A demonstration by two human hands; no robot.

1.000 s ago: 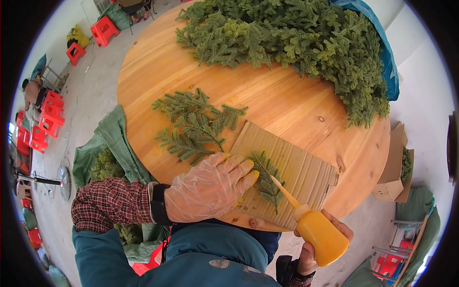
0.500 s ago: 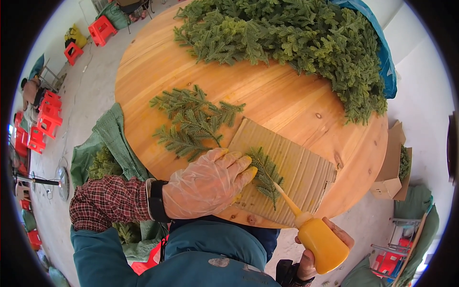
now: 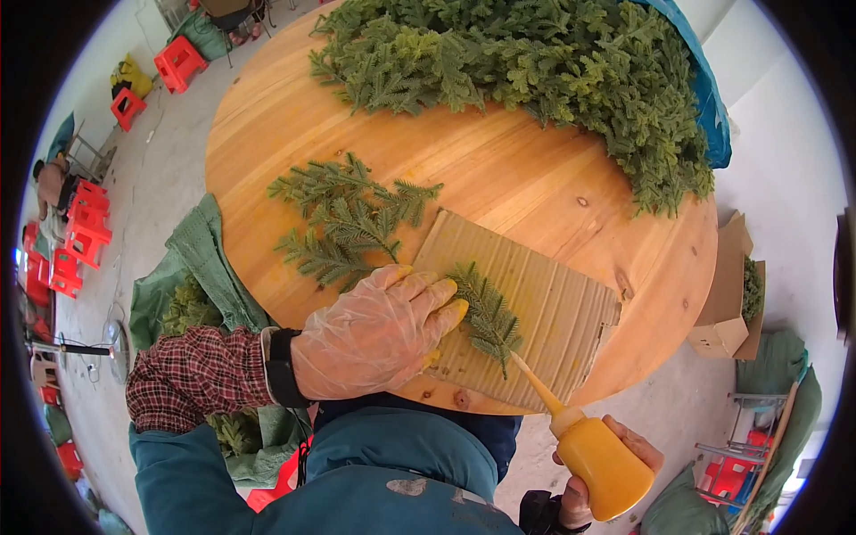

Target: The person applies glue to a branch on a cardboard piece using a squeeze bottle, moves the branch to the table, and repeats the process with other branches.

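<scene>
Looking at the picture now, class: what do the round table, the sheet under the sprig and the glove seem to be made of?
Round table: likely pine boards, smooth, with visible grain and knots. Sheet: corrugated cardboard, brown and ribbed. Glove on the left hand: thin clear plastic film, wrinkled and see-through. Sprig: possibly artificial; cannot tell.

1 cardboard sheet (image 3: pixel 535 312) – 1 orange btl (image 3: pixel 602 468)

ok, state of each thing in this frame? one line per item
left hand: gloved, pressing flat on the small sprig
small sprig: lying on the cardboard, pinned at one end
cardboard sheet: flat on the table
squeeze bottle: tilted, nozzle at the sprig's tip
right hand: gripping the bottle
loose sprigs: lying on the table, untouched
greenery pile: heaped at the far edge
</scene>
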